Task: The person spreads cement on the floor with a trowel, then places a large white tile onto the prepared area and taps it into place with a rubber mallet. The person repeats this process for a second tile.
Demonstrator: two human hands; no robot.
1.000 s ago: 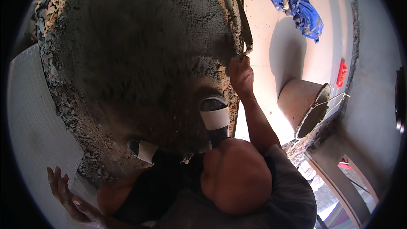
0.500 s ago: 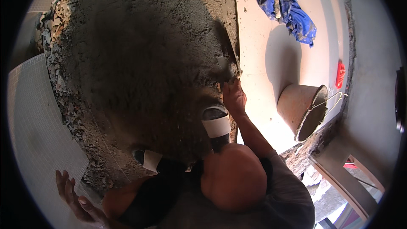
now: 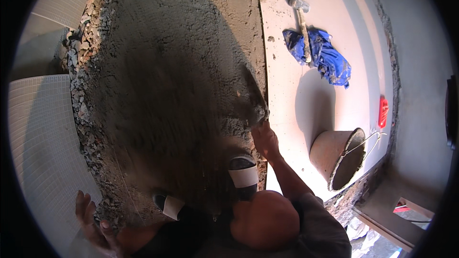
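- From where I stand, a rough bed of wet grey mortar (image 3: 158, 43) covers most of the floor, deep in shade except along its far and right parts.
- Pale, smooth tiles (image 3: 287, 100) border it on the right, glaring bright lower down; broken rubble (image 3: 83, 52) lines its left side, beside a pale grid-patterned surface (image 3: 45, 129).
- A mallet (image 3: 302, 28) lies across crumpled blue plastic (image 3: 337, 64) on the tiles; nearer us is a dirty bucket (image 3: 330, 150), its rim toward the right, and a small red object (image 3: 383, 112) by the grey wall (image 3: 420, 67).
- The trowel (image 3: 260, 97) is at the mortar's right edge, just beside the tiles.
- Its tip points away from the crouching person and a little left; the long axis runs close to that edge, slanting slightly inward.
- The right hand (image 3: 265, 141) is closed around the near end, the handle mostly hidden.
- The left hand (image 3: 93, 222) is raised by the grid-patterned surface, fingers apart.
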